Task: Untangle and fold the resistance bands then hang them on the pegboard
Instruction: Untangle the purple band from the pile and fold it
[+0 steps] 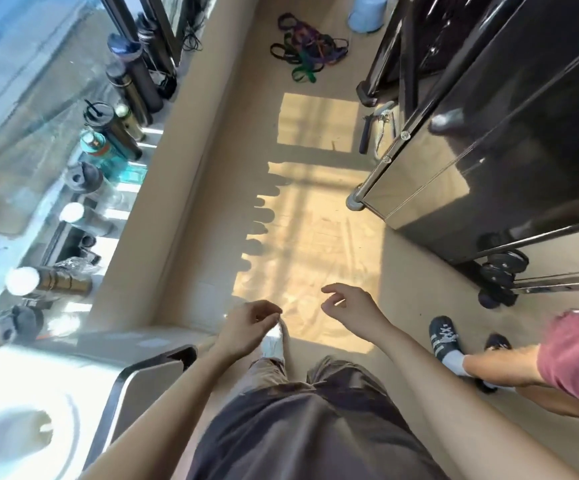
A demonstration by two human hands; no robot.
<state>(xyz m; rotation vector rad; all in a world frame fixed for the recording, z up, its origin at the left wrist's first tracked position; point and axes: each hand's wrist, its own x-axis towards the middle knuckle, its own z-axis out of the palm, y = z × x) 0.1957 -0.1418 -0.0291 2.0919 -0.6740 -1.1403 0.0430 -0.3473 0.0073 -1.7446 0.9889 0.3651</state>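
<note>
A tangled heap of resistance bands (310,46) is seen on the floor (253,109). Well apart from the heap, on its near side, both hands are held in the air. The left hand (250,327) and right hand (350,310) are loosely curled, with nothing gripped. Drink bottles (114,133) are lined up left of the heap.

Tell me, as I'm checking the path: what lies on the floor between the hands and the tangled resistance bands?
Head view: only bare floor, with sunlit patches, between the left hand, right hand and the resistance bands.
</note>
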